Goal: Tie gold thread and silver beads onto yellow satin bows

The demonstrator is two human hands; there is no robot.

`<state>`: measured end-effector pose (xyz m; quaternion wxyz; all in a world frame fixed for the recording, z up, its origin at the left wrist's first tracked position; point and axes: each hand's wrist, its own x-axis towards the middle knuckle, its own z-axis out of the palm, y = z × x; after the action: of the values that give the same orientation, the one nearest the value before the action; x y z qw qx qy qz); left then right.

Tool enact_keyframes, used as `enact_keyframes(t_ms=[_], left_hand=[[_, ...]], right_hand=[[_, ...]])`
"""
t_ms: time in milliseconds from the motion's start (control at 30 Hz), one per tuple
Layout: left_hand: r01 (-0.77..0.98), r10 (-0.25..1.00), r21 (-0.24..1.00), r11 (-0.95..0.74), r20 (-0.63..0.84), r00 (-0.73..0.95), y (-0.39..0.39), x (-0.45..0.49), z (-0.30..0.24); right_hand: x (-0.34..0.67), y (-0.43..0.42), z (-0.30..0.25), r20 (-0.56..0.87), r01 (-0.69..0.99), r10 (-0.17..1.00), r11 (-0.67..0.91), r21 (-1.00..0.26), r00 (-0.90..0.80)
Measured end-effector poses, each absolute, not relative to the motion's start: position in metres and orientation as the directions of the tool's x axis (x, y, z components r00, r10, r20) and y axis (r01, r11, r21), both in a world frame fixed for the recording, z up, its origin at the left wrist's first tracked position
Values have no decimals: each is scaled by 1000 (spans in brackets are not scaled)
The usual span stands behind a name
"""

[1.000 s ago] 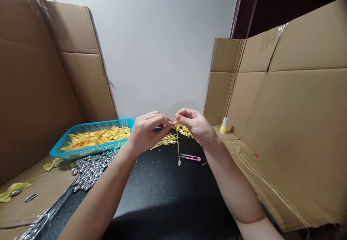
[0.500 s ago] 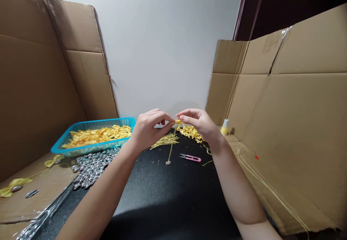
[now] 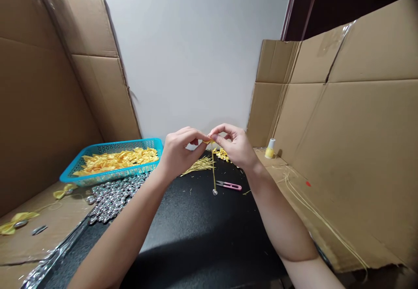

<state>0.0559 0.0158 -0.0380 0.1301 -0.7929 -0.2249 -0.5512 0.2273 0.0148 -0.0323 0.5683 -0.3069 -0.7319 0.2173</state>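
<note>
Above the black table my left hand (image 3: 181, 149) and my right hand (image 3: 234, 145) meet, fingertips pinched on one small yellow ribbon bow (image 3: 208, 141). Fingers cover much of the bow. From it hangs a thin yellow cord (image 3: 214, 171), and a shiny silver bead (image 3: 214, 192) dangles at the cord's lower end. Just right of the bead lie thread snips (image 3: 229, 186) with a pink handle. Behind my hands is a bundle of cut gold cords (image 3: 200, 165), with a heap of small yellow pieces (image 3: 222, 154) partly hidden by my right hand.
At left a blue plastic basket (image 3: 107, 178) holds many yellow bows. Silver beads (image 3: 112, 199) are heaped in front of it. A yellow thread spool (image 3: 269, 149) stands at the right on cardboard. Cardboard walls (image 3: 352, 149) flank the table (image 3: 196, 236), and loose strands trail along the right.
The bow has turned slightly in my fingertips and my hands have drawn closer together. The hanging cord and bead have swung to the right. The view has shifted a little.
</note>
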Motion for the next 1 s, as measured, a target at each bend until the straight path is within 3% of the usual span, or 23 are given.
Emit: enact_keyframes(t_ms=[133,300,467,767,1000], left_hand=[[487,183,-8,-873,922,342,17,56,-39],[417,204,-47,-907,819,536,23,61,-45],[342,304,122,-932,776,552,32,67,-54],[27,507,559,-829,730,459,30,82,-65],[-65,579,658,-750,701,417,27,85,-68]], right_hand=[[222,18,-36,736,211,668,740,-639,-110],[232,26,-33,755,51,652,758,-650,-66],[246,34,-30,672,-108,740,665,-739,-38],[260,41,-26,364,-338,913,290,-895,-181],[262,40,-26,323,-412,906,193,-891,-273]])
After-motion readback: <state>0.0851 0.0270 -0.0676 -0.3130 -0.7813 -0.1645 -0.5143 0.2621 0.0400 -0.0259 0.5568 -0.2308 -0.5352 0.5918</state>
